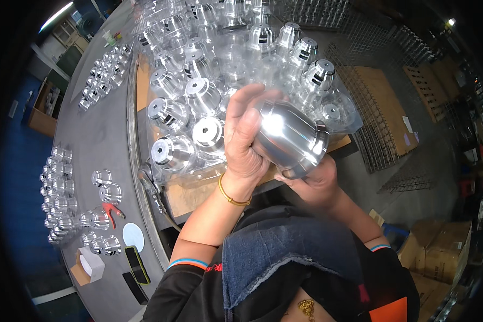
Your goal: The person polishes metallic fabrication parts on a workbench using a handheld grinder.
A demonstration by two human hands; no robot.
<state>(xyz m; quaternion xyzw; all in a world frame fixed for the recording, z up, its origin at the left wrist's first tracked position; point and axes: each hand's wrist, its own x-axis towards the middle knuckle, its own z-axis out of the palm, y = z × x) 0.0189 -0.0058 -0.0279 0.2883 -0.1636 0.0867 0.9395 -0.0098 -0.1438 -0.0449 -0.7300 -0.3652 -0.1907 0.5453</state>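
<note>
A shiny, cup-shaped metal housing (291, 140) lies tilted between my hands, its narrower collared end toward the lower right. My left hand (244, 137) grips its wide end, thumb along the side and fingers partly behind it. From below, my right hand (317, 181) holds the narrower end; some of its fingers are hidden behind the metal. Just beyond my hands, similar metal housings (203, 95) stand in rows in a clear plastic tray (193, 174), several with dark slots in their sides.
On the grey table (99, 142) at left are groups of smaller metal parts (59, 182), a red-handled air gun (112, 210), a phone (137, 264), a round pale disc (133, 236) and a small white box (89, 264). Wire racks (367, 126) and cardboard boxes (440, 248) stand at right.
</note>
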